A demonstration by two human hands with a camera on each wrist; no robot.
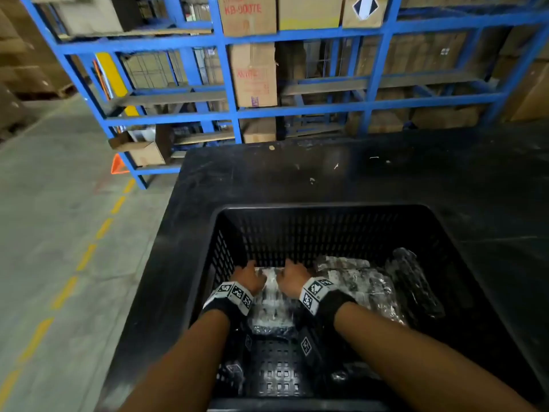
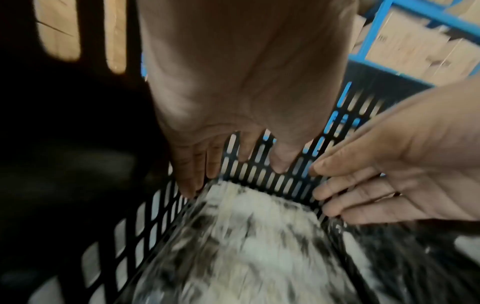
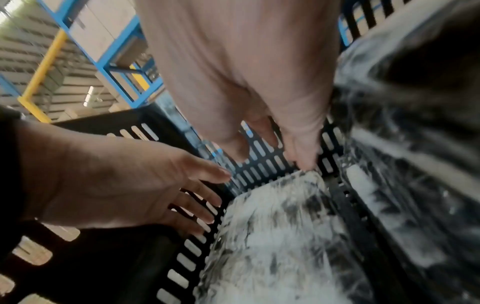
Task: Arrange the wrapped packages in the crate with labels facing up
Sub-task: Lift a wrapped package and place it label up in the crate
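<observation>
Wrapped package [image 1: 271, 295], pale under clear film, lies flat on the floor of the black slotted crate [image 1: 323, 208], in its far left corner, lengthwise along the left wall. Both hands are down at the package's far end: the left hand [image 1: 247, 277] has straight fingers between the package and the crate's left wall, the right hand [image 1: 294, 278] has straight fingers at the package's far right corner, close to the far wall. Neither hand curls round anything; both look open, pressing or nudging. Whether a label faces up I cannot tell, as the wrist views are blurred.

My judgement is that the step in hand is seating this package square into the crate's corner. The next move calls for lifting both hands clear and reaching for another package. More wrapped packages [image 1: 361, 282] lie heaped toward the crate's right side, one dark bundle [image 1: 413, 281] leaning near the right wall.

Room is tight at the crate's far wall, so fingers could catch in the slots. The crate's near floor [image 1: 276, 370] shows bare, open for the next package. The crate stands on a black bench [image 1: 297, 173]
</observation>
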